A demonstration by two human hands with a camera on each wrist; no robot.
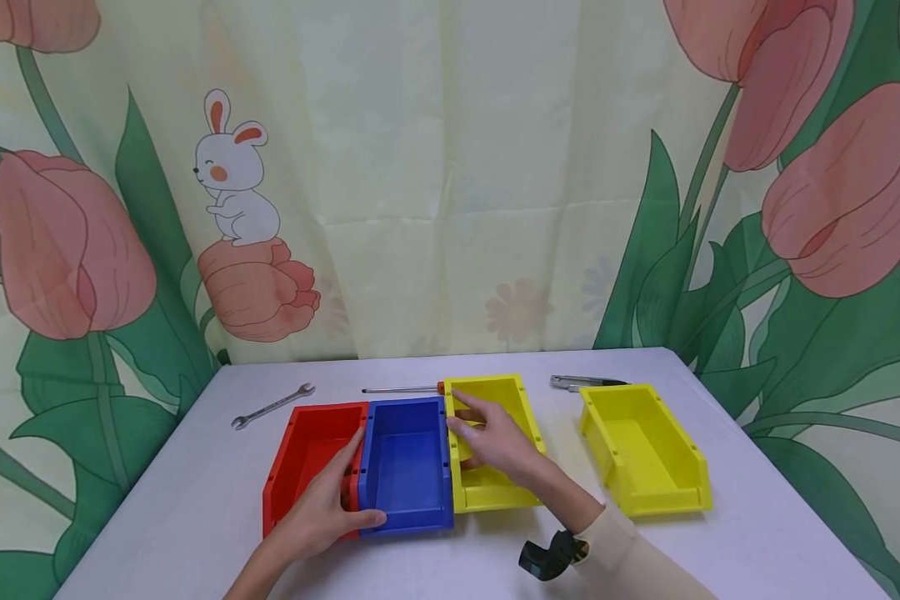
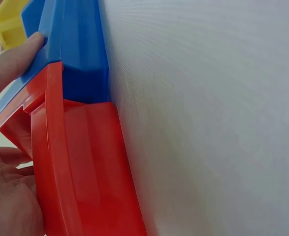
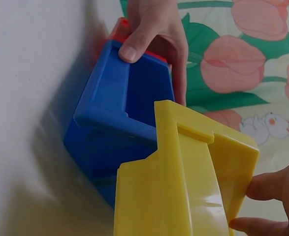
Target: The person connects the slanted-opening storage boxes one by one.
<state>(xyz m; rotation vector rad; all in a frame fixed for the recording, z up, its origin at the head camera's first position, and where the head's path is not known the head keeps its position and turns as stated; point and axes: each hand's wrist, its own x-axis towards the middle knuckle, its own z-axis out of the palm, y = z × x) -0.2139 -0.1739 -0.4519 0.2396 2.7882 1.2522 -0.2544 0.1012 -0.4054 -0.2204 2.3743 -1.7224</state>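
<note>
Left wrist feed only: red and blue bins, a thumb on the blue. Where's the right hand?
Observer: The right hand grips the yellow bin, which sits against the blue bin on its right side.
Operator: Any more bins?
Observer: A second yellow bin stands apart, further right.
Operator: Tools?
Observer: A wrench lies on the table behind the red bin.
</note>
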